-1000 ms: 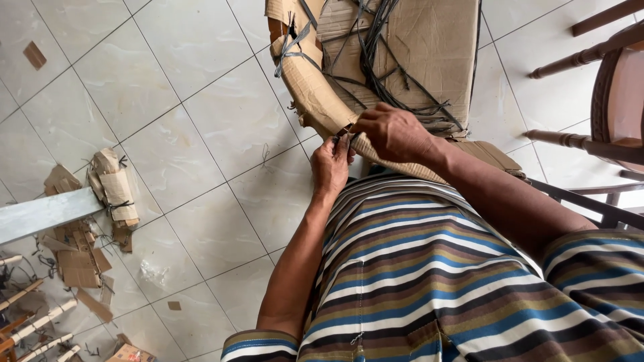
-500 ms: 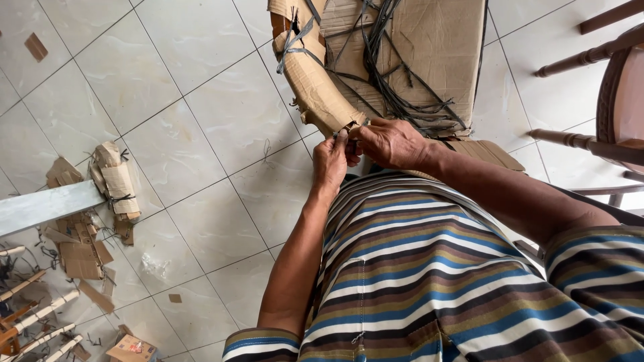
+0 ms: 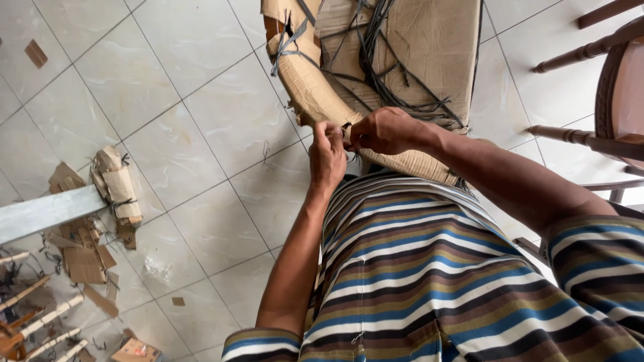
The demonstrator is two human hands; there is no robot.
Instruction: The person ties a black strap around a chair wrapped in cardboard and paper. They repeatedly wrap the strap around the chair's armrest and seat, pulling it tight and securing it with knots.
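While both hands meet at the near edge of the cardboard-wrapped chair part (image 3: 402, 60), the left hand (image 3: 327, 153) and right hand (image 3: 384, 131) pinch closed on something too small to make out. Dark straps (image 3: 376, 53) cross the wrapping. Cardboard scraps (image 3: 87, 234) lie left on the tiled floor (image 3: 188, 147).

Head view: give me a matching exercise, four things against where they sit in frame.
Things:
1. cardboard-wrapped chair part
2. wooden chair
3. cardboard scraps
4. striped shirt

Places:
A. right edge
B. lower left, on the floor tiles
C. top centre, bound with dark straps
D. bottom centre to right

Pairs: 1-C, 2-A, 3-B, 4-D
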